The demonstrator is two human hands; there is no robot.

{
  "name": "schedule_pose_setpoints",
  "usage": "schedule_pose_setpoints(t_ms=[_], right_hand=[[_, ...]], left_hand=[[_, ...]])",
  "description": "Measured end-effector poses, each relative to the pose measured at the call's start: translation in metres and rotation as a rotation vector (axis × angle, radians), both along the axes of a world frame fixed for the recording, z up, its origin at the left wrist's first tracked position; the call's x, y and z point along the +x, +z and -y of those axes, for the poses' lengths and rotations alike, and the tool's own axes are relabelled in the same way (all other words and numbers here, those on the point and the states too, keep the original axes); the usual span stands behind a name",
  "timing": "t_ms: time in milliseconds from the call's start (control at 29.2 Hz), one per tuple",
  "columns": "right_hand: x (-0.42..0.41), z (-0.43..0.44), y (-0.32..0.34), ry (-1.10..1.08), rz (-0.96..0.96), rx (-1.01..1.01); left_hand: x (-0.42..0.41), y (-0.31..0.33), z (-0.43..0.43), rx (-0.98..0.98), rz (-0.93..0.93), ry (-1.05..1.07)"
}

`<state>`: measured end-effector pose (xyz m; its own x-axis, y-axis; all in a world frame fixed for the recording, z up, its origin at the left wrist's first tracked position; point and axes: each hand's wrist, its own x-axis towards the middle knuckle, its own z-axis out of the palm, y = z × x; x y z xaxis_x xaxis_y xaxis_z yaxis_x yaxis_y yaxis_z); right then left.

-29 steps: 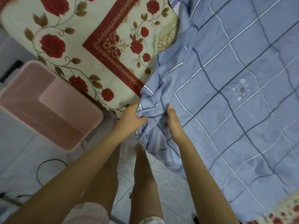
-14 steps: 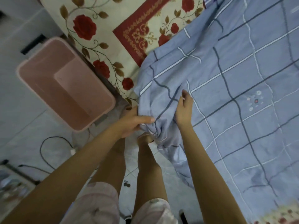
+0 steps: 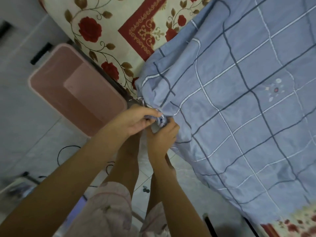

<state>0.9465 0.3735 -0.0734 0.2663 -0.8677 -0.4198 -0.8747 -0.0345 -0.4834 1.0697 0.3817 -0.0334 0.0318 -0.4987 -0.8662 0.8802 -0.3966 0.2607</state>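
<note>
A blue checked sheet [image 3: 239, 103] with dark and white lines and a small flower embroidery lies spread over the bed, its edge hanging down toward the floor. At the bed's near edge one corner of it is bunched into a tight wad. My left hand [image 3: 135, 120] grips that wad from the left, fingers curled over it. My right hand [image 3: 163, 137] holds the same wad from below and right, fingers curled round the cloth.
Under the sheet lies a cream cover with red roses [image 3: 106, 31]. A pink plastic bin [image 3: 77, 93] stands on the tiled floor left of the bed. Black cables [image 3: 68, 151] trail on the floor. My legs stand between bin and bed.
Both hands have come together on the sheet's corner and gathered it into a small wad. The loose folds that hung near my hands have been drawn tighter.
</note>
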Motion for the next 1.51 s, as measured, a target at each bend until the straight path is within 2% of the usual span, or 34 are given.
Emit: schedule_pose_setpoints(t_ms=[69, 137, 240, 274, 343, 411, 446, 514, 548, 617, 686, 754, 823, 891, 994, 1097, 1200, 1303, 1405, 1474, 1508], right_hand=[[0.013, 0.003, 0.002, -0.040, -0.066, -0.103], [0.016, 0.005, 0.005, -0.004, -0.044, -0.175], [0.011, -0.005, 0.013, 0.056, 0.069, -0.149], [0.008, -0.011, 0.016, 0.060, 0.090, -0.134], [0.002, -0.020, 0.019, 0.080, 0.094, -0.164], [-0.004, -0.023, 0.021, 0.097, 0.144, -0.150], [-0.006, -0.021, 0.024, 0.041, 0.207, -0.051], [-0.011, -0.009, 0.027, -0.223, 0.349, 0.336], [-0.015, -0.002, 0.022, -0.345, 0.416, 0.526], [-0.028, 0.011, 0.012, -0.384, 0.436, 0.707], [-0.039, 0.021, 0.000, -0.348, 0.402, 0.716], [-0.050, 0.029, -0.004, -0.356, 0.362, 0.732], [-0.060, 0.037, -0.006, -0.334, 0.353, 0.667], [-0.066, 0.045, -0.009, -0.219, 0.328, 0.579], [-0.073, 0.056, -0.016, -0.028, 0.160, 0.507], [-0.077, 0.063, -0.019, 0.123, -0.003, 0.473], [-0.078, 0.053, -0.021, 0.231, -0.134, 0.477], [-0.082, 0.048, -0.026, 0.245, -0.164, 0.462], [-0.082, 0.051, -0.031, 0.249, -0.188, 0.474], [-0.082, 0.055, -0.036, 0.293, -0.211, 0.458], [-0.083, 0.058, -0.039, 0.318, -0.229, 0.446]], left_hand=[[0.006, 0.001, -0.006, -0.017, 0.067, -0.083], [0.013, -0.003, -0.011, -0.018, 0.230, -0.108], [0.018, -0.017, -0.015, 0.027, 0.486, -0.096], [0.016, -0.021, -0.014, 0.045, 0.517, -0.072], [0.007, -0.027, -0.010, 0.089, 0.454, 0.034], [-0.009, -0.032, -0.010, 0.116, 0.260, 0.086], [-0.018, -0.035, -0.014, 0.090, 0.166, 0.063], [-0.036, -0.039, -0.024, 0.007, 0.089, -0.102], [-0.045, -0.043, -0.031, -0.016, 0.131, -0.245], [-0.055, -0.043, -0.038, -0.021, 0.341, -0.474], [-0.052, -0.043, -0.038, 0.021, 0.573, -0.550], [-0.046, -0.044, -0.048, 0.053, 0.660, -0.511], [-0.040, -0.048, -0.066, 0.105, 0.684, -0.467], [-0.037, -0.048, -0.086, 0.176, 0.733, -0.444], [-0.037, -0.038, -0.111, 0.087, 0.736, -0.402], [-0.038, -0.025, -0.129, -0.008, 0.675, -0.452], [-0.037, -0.016, -0.151, -0.049, 0.778, -0.627], [-0.021, -0.012, -0.168, 0.091, 0.857, -0.642], [0.000, 0.000, -0.180, 0.259, 1.026, -0.437], [0.011, -0.010, -0.188, 0.484, 1.187, -0.389], [0.015, -0.021, -0.191, 0.589, 1.208, -0.457]])
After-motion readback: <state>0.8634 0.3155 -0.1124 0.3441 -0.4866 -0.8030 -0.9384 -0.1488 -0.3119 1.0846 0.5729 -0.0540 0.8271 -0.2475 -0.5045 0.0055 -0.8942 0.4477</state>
